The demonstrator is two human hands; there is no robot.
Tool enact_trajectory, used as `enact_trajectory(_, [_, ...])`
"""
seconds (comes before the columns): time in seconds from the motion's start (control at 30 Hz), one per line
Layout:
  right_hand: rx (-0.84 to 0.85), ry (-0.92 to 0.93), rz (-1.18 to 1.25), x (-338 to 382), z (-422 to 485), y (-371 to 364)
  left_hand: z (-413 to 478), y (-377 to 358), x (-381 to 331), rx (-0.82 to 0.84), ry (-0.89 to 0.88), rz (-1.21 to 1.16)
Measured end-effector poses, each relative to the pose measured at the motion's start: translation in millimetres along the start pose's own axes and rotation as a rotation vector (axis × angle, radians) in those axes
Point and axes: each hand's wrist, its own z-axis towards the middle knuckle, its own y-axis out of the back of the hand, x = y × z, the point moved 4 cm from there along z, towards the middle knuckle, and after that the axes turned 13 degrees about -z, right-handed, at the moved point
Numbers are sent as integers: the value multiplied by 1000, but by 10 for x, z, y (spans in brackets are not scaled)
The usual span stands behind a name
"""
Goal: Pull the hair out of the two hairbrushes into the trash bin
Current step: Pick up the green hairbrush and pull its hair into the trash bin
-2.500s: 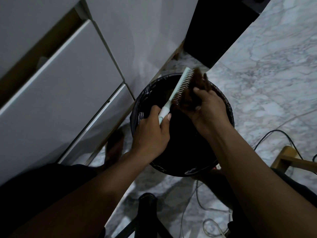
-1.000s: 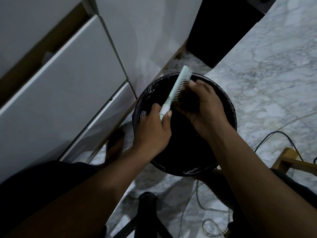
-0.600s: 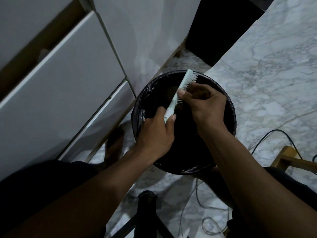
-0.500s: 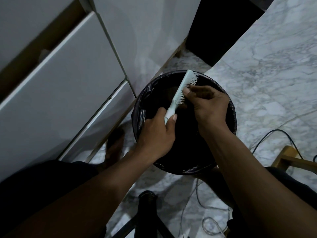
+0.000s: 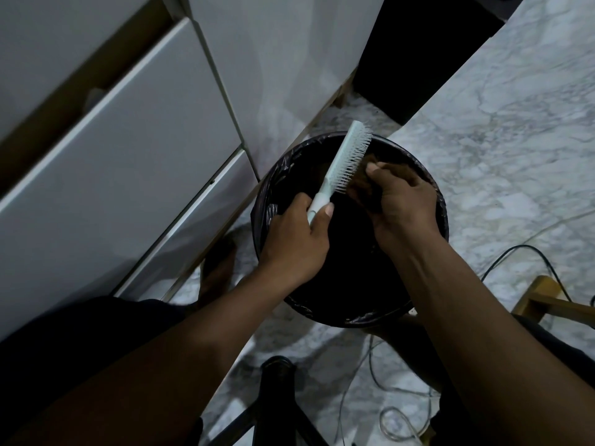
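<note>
Over the trash bin [image 5: 428, 188], toward its left side, the left hand [image 5: 294, 244] is wrapping closed around the handle of the pale mint hairbrush [image 5: 343, 169], tilting its head over the bin's far rim. Right of the bristles, the right hand [image 5: 401, 201] is pinching a brown clump of hair [image 5: 362, 185]. The stripping step looks nearly finished; next, the fingers need to let go over the bin, then check the bristles.

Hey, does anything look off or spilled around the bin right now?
Nothing stands out. The left hand holds the brush over the bin, the right hand grips a hair clump above the opening, and no hair shows on the floor.
</note>
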Motion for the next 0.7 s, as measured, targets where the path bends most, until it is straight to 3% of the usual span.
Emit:
enact_trajectory(0.27, [-7, 28, -191, 153, 5, 67, 81, 105, 46, -117, 84, -38])
enact_trajectory(0.53, [49, 91, -653, 58, 78, 104, 80, 54, 55, -39, 72, -21])
enact_trajectory(0.7, [104, 17, -664, 37, 44, 95, 59, 31, 54, 16, 122, -21])
